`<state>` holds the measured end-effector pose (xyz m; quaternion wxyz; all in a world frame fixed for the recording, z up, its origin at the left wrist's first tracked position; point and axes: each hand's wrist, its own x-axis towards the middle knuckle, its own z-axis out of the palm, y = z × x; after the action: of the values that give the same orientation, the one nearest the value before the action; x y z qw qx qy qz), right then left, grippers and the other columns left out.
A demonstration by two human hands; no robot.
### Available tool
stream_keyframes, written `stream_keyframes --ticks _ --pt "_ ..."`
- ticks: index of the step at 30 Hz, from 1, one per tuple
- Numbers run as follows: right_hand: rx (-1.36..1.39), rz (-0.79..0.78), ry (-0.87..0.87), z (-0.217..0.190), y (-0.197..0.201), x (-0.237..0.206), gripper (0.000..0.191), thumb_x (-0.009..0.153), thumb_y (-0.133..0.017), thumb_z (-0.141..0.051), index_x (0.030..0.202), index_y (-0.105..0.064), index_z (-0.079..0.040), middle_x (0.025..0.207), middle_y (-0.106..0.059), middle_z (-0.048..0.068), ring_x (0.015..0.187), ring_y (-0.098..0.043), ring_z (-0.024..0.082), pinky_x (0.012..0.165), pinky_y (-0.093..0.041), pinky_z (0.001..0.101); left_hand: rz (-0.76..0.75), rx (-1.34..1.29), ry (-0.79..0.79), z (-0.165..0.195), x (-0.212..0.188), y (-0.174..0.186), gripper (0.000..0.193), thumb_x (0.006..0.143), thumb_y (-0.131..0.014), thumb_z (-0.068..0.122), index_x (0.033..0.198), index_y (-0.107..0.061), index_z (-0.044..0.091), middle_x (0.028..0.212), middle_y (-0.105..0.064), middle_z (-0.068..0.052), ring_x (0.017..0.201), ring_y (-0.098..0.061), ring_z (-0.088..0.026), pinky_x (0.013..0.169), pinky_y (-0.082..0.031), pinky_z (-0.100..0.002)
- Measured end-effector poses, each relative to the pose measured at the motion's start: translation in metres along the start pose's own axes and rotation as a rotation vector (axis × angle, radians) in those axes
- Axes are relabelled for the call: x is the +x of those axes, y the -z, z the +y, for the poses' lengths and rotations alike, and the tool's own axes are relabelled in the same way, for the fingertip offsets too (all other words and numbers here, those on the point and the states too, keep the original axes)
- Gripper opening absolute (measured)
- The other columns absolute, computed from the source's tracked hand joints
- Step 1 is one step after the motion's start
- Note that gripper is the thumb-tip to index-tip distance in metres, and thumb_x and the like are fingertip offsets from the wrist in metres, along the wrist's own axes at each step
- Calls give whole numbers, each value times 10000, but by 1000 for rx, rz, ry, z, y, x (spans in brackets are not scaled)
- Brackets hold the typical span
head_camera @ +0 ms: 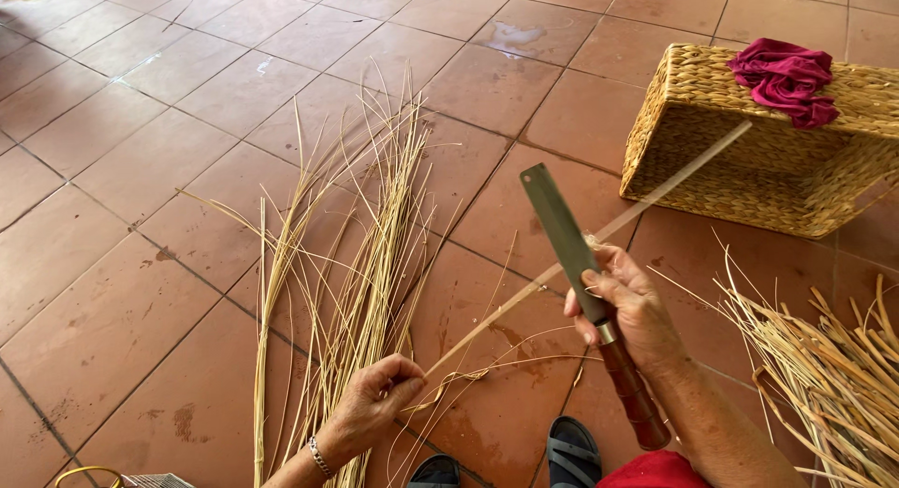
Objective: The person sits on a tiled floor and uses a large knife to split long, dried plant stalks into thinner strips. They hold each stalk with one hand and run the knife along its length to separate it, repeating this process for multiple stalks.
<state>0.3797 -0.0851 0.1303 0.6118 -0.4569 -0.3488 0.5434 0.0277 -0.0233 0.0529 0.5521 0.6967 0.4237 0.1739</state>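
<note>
Left hand (379, 394): fingers pinched shut on the near end of a long cane strip (581, 249), low and centre. Cane strip: long axis running from lower left, at the left hand, up and to the right, far end passing in front of the woven basket (749, 160); held clear of the tiled floor (140, 170). Right hand (627, 301): fingers clenched around a broad-bladed knife (567, 240) with a brown wooden handle, blade pointing up and away; hand meets the strip near its middle, blade crossing it there. Right hand is nearer the strip's middle, left hand holds its end. Surroundings: loose bundle of pale fibres (365, 263) on the floor left of the strip; heap of split cane (833, 376) at lower right; crimson cloth (787, 81) draped on the basket; sandalled feet (571, 451) below.
</note>
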Motion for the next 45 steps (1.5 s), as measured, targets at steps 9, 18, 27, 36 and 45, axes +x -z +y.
stream_keyframes --ticks 9,18,27,36,45 --pt "-20 -497 -405 40 -56 -8 515 976 -539 -134 1438 -338 -23 687 -707 187 398 -614 166 349 -498 259 23 -431 -12 6 19 -32 192 989 -637 126 1114 -735 18 803 -662 -7 660 -537 -65 584 -479 -226" --pt "-6 -473 -391 48 -58 -3 337 1000 -539 -124 1283 -410 5 678 -709 186 396 -619 168 350 -490 251 10 -370 -77 5 12 -31 149 979 -655 78 1076 -707 -22 810 -682 -13 694 -600 -66 609 -533 -227" --pt "-35 -439 -390 44 -52 -2 311 988 -541 -101 1264 -423 -19 677 -710 190 386 -615 169 339 -483 254 -49 -272 -67 3 2 -21 121 967 -665 75 1040 -708 -10 790 -688 -20 714 -640 -75 644 -559 -226" --pt "-25 -375 -296 46 -37 6 280 993 -521 -105 1231 -432 11 681 -715 206 382 -606 178 315 -475 271 -75 -214 -12 -3 -4 -14 130 955 -686 113 1015 -721 4 766 -697 -28 682 -644 -82 620 -577 -245" --pt "-25 -309 -300 42 -33 2 281 984 -512 -107 1232 -410 -24 675 -707 184 372 -601 168 320 -472 262 -172 -301 89 4 -7 -11 148 954 -663 120 1074 -701 44 846 -714 -10 747 -672 -70 701 -613 -235"
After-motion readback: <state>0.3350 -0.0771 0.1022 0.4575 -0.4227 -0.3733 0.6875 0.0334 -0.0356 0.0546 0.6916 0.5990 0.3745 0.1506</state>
